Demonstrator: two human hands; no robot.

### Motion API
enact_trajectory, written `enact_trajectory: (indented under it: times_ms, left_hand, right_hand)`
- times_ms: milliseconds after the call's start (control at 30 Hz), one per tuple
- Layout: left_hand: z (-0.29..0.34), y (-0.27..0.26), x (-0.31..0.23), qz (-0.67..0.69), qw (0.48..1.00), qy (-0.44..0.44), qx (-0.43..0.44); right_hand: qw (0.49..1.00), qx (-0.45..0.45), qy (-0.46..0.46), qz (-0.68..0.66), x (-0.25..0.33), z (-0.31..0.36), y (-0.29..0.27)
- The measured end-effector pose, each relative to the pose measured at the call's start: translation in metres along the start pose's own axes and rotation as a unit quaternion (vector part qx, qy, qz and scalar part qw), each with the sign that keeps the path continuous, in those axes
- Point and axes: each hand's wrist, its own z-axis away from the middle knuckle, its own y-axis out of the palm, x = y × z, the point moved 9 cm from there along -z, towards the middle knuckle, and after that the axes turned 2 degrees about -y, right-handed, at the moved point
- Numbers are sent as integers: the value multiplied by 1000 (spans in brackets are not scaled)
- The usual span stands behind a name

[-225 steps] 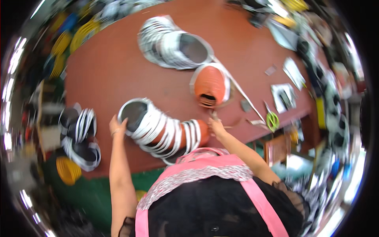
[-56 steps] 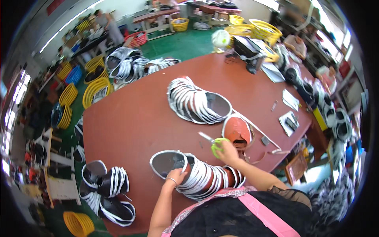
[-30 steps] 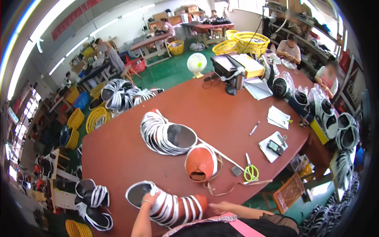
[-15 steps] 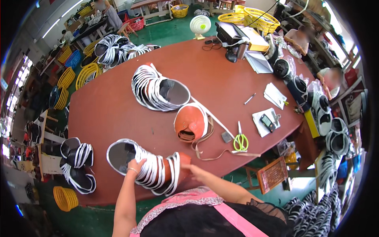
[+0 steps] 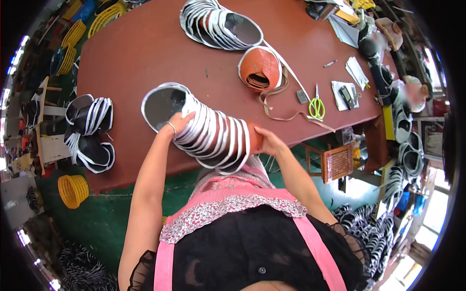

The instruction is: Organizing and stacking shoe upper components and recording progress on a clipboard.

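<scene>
Where the table [image 5: 141, 53] ends, yellow baskets [image 5: 74, 33] apparently stand.

The near stack of shoe parts [image 5: 213, 133] is between left hand [image 5: 180, 123] and right hand [image 5: 269, 141], at the near edge of the surface [image 5: 136, 53]. Behind it is the far stack [image 5: 218, 30]; to the right lie the scissors [image 5: 316, 108], and farther right, a device [image 5: 346, 97] on papers [image 5: 337, 87].

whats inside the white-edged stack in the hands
Inside the white-edged stack, a grey inner surface with a darker patch shows at the left end; anything deeper is covered.
</scene>
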Motion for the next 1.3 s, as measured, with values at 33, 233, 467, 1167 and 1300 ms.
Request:
enact_trajectory:
  times_ms: [33, 233, 467, 1167, 1300]
  left_hand:
    - [5, -1, 1, -13, 999, -35, 22]
    - [39, 22, 33, 175, 984, -4, -31]
    - [98, -28, -135, 627, 751, 195, 66]
    - [131, 78, -25, 536, 821, -11, -194]
    - [106, 88, -72, 576, 780, 10, -243]
  right_hand:
    - [999, -41, -2, -5, -16, 13, 11]
    - [994, -6, -2, -111, -36, 12, 130]
    - [836, -95, -470, 269, 84, 140, 278]
    - [523, 233, -377, 728, 77, 44, 268]
    - [870, -98, -363, 320, 163, -14, 119]
